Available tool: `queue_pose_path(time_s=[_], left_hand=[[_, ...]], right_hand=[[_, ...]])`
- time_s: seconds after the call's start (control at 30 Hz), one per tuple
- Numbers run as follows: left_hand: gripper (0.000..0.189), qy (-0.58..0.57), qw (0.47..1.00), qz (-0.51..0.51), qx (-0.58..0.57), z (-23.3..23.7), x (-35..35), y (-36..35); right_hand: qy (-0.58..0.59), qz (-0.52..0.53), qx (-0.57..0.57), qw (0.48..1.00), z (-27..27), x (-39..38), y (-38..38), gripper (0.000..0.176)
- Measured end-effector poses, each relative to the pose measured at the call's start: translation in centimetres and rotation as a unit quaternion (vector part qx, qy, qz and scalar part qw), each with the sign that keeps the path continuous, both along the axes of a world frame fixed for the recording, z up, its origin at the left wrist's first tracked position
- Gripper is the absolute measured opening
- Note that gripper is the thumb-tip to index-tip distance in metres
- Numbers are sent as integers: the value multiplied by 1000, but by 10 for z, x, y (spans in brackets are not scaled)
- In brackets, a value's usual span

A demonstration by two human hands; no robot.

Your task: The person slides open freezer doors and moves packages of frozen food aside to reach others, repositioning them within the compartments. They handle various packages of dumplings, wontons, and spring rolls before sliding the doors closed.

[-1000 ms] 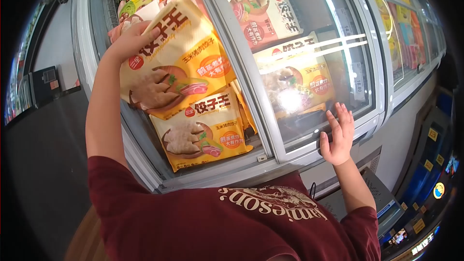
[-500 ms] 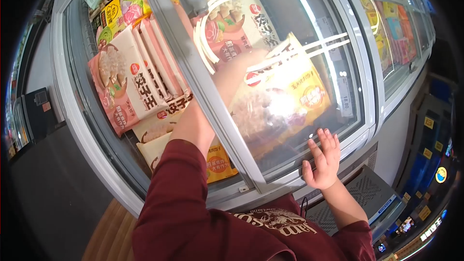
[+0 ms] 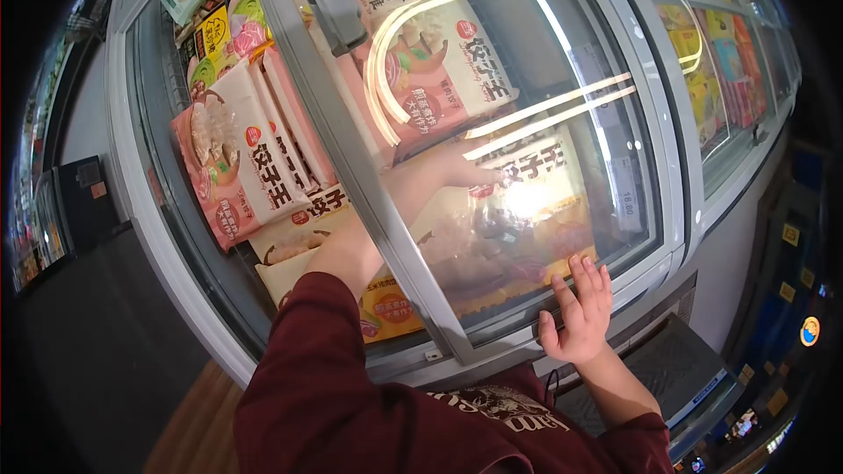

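My left hand [image 3: 452,168] reaches through the freezer's open side and lies under the sliding glass lid. Its fingers stretch over a yellow and cream dumpling bag [image 3: 549,233], which lies flat. Glare on the glass blurs the contact. My right hand [image 3: 581,312] rests with spread fingers on the lid's near edge, holding nothing. Under the glass, a pink and white dumpling bag [image 3: 479,53] lies beyond my left hand. More pink bags [image 3: 233,154] lean together at the left, beside my left forearm.
The lid's metal frame [image 3: 351,158] crosses above my left forearm, with a grey handle [image 3: 335,16] near its far end. Green and yellow packs [image 3: 233,26] lie at the back left. Another glass-topped section [image 3: 711,53] adjoins on the right. A dark perforated unit [image 3: 654,373] stands at the lower right.
The yellow bag's raised far end has come down flat. My left hand has moved down and nearer with it, its fingers now stretched over the bag. My right hand has stayed at the lid's edge.
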State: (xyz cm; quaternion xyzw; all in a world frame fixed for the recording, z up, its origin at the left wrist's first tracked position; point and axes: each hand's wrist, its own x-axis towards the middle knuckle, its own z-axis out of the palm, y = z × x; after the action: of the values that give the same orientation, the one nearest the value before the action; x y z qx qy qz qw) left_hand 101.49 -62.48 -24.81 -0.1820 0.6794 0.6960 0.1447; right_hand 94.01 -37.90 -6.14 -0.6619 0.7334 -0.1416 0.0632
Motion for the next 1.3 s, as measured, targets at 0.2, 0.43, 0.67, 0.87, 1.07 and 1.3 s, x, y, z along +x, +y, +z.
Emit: queue_pose_path(time_s=[0.2, 0.43, 0.67, 0.87, 1.07, 1.3], left_hand=[[55, 117, 917, 32, -379, -20, -10, 74], [64, 21, 941, 18, -336, -8, 3, 56], [59, 63, 965, 134, -216, -19, 106, 11], [48, 116, 814, 258, -508, -71, 136, 42], [45, 75, 835, 281, -467, -64, 128, 46], [42, 49, 853, 289, -432, -59, 127, 46]], right_hand=[[3, 6, 5, 1000, 0, 0, 0, 42], [-11, 13, 3, 1000, 2, 1, -1, 41], [-281, 241, -55, 927, 62, 106, -109, 34], [-205, -123, 12, 971, -111, 219, -255, 34], [-67, -356, 159, 919, -178, 170, -221, 33], [58, -221, 491, 841, -165, 172, -247, 44]])
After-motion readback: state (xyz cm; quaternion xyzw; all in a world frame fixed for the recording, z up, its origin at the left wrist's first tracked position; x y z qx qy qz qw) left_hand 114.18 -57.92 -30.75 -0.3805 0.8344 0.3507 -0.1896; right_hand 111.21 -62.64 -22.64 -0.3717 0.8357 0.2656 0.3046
